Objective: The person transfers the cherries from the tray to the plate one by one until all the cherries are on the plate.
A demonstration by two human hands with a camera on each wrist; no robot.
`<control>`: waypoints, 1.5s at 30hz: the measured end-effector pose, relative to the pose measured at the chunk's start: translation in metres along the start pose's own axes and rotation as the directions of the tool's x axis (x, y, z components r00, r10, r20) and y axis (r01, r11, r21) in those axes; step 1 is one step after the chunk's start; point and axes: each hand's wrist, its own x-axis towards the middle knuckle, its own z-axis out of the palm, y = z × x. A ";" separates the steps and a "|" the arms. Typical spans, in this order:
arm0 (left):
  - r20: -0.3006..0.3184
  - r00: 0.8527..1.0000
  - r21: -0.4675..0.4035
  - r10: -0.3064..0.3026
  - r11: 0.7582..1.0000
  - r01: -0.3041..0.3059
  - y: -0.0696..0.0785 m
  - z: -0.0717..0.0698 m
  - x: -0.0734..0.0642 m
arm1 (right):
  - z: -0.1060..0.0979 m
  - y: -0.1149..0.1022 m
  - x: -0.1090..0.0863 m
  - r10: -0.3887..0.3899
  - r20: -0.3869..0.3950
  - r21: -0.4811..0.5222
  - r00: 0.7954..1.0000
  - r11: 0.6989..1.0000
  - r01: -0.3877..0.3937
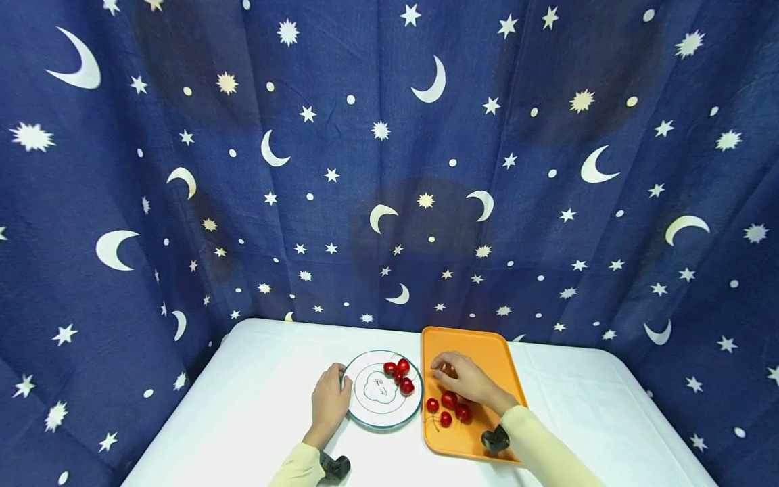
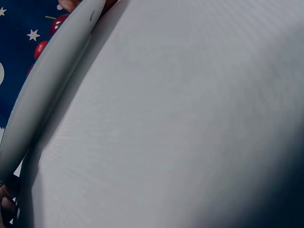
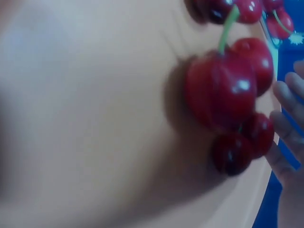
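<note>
Cherries (image 1: 449,400) lie in two groups: one on the near left part of the orange tray (image 1: 438,343), the other on the right half of the white plate (image 1: 398,408). Plate and tray rest side by side on the white counter (image 1: 276,365), rim close to edge (whether they touch, I cannot tell). The left hand (image 1: 328,404) holds the plate at its left rim, its grip curled about the edge; the left wrist view shows its fingers only in part. The right hand (image 1: 467,380) hangs over the tray, just beyond the cherries there, its grip loose, with the fingers apart and nothing between them. In the right wrist view, a green stem (image 3: 229,28) juts from one big cherry. Pale yellow sleeves (image 1: 540,439) cover both arms, and a small black device (image 1: 496,440) sits at each wrist. Behind hangs a dark blue curtain (image 1: 341,162) printed with pale moons and stars.
</note>
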 end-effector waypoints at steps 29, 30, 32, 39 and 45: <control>-0.001 1.000 -0.007 0.004 1.000 -0.004 0.001 -0.002 -0.002 | -0.024 0.024 -0.020 0.013 0.104 -0.085 0.995 0.996 -0.004; 0.000 1.000 -0.007 0.004 1.000 -0.004 0.001 -0.002 -0.002 | -0.023 0.025 -0.020 0.008 0.100 -0.088 0.995 0.996 0.000; 0.002 1.000 -0.008 0.004 1.000 -0.004 0.001 -0.002 -0.002 | -0.022 0.027 -0.020 -0.001 0.088 -0.095 0.996 0.995 0.010; 0.001 1.000 -0.005 0.002 1.000 -0.002 0.001 -0.001 -0.002 | -0.019 0.029 -0.020 -0.019 0.032 -0.148 0.999 0.989 0.024; -0.003 1.000 -0.009 0.005 1.000 -0.005 0.000 0.000 -0.002 | -0.019 0.026 -0.020 0.072 -0.001 -0.139 0.997 0.988 -0.072</control>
